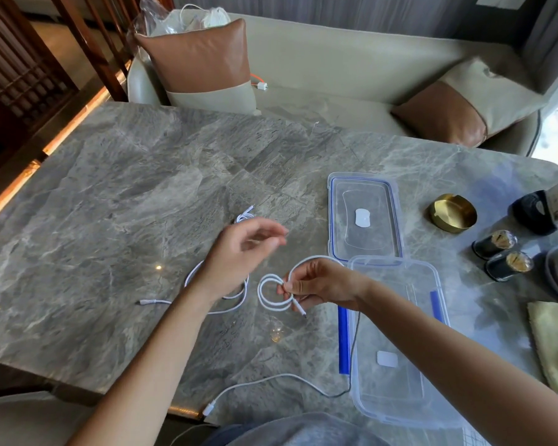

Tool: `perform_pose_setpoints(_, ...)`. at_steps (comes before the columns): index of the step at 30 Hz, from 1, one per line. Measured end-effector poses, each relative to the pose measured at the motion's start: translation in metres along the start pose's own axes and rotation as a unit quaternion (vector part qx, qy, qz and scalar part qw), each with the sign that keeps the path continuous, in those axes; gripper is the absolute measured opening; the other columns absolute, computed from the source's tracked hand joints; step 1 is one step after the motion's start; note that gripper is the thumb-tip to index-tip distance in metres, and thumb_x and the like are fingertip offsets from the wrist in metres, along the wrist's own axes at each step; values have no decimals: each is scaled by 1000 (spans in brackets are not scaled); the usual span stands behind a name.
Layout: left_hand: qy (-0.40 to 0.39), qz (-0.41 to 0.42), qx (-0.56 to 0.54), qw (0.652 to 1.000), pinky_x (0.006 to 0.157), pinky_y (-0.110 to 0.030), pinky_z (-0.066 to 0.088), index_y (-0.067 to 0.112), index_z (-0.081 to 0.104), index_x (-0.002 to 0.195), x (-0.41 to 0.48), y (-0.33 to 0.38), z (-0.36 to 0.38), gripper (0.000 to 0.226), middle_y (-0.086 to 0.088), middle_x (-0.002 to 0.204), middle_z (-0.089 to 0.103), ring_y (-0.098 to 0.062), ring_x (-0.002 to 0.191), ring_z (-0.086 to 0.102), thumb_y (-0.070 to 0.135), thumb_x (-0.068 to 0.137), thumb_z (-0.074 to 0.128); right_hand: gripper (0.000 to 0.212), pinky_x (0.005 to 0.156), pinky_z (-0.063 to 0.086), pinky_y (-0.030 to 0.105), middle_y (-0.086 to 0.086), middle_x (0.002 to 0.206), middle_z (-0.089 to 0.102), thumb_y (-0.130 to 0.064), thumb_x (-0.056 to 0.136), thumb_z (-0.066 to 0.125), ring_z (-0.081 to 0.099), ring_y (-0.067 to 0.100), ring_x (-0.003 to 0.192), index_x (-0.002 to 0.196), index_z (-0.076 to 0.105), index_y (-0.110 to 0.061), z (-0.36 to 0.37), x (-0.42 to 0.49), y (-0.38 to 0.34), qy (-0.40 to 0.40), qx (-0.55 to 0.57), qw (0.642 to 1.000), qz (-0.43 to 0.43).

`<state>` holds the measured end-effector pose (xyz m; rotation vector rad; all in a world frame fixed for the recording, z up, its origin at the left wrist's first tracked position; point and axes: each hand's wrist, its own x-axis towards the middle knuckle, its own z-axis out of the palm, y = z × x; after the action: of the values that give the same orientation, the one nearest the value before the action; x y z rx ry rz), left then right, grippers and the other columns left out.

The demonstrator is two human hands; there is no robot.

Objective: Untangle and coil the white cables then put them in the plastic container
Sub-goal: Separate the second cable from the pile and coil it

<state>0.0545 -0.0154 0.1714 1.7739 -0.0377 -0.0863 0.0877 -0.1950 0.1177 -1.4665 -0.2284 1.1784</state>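
My right hand [316, 286] pinches a white cable [271, 292] wound into small loops just above the marble table [116, 201]; one plug end sticks out below the fingers and the rest trails down to a plug near the front edge. My left hand [242, 252] hovers above the table with relaxed fingers, holding nothing. Under it a second white cable [226, 309] lies loose, and a small white cable bundle [245, 217] sits just beyond. The clear plastic container [397, 346] with blue clips stands under my right forearm. Its lid [363, 217] lies flat behind it.
At the right stand a gold ashtray [452, 213], two small dark jars [501, 257], a black object [533, 217] and a yellow cloth [553, 346]. A sofa with brown cushions [203, 56] runs behind the table.
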Motion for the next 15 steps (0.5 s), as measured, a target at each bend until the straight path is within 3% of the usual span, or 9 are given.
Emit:
perform_pose_setpoints(3,-169,93,149,970,89,-20,46,19,67,93,3,16,25,18,8,94,68,-3,94,61,8,85,55,12,68,57,21,-10,77,71,-5,89,58,66,3,71,96,65,2,5,-2,-1,-11,-32,999,-13)
perform_pose_setpoints(5,-224,131,215,942,92,-28,44,15,64,97,4,14,33,17,2,101,66,-9,98,59,7,85,54,10,68,57,21,-9,77,70,-2,88,58,66,3,72,89,67,-6,7,-6,-3,-22,-43,998,-31)
perform_pose_setpoints(11,-255,107,382,882,100,-33,33,27,49,109,11,-6,23,20,13,105,64,-14,97,56,36,91,47,23,64,55,16,-1,85,65,-5,89,58,64,-2,67,104,55,12,9,-11,7,-8,-105,994,10)
perform_pose_setpoints(13,-259,102,449,849,105,-27,24,31,50,104,11,-12,20,23,10,95,67,-14,94,55,47,90,43,23,62,54,17,-5,77,66,-4,88,59,62,-1,61,103,58,14,8,-11,11,6,-119,993,6)
perform_pose_setpoints(15,-251,87,495,827,102,-27,28,30,57,89,10,-18,13,26,9,80,64,-15,85,53,53,87,45,21,57,52,13,-12,59,64,-5,86,63,57,-3,53,102,66,9,4,-10,8,34,-162,986,-7)
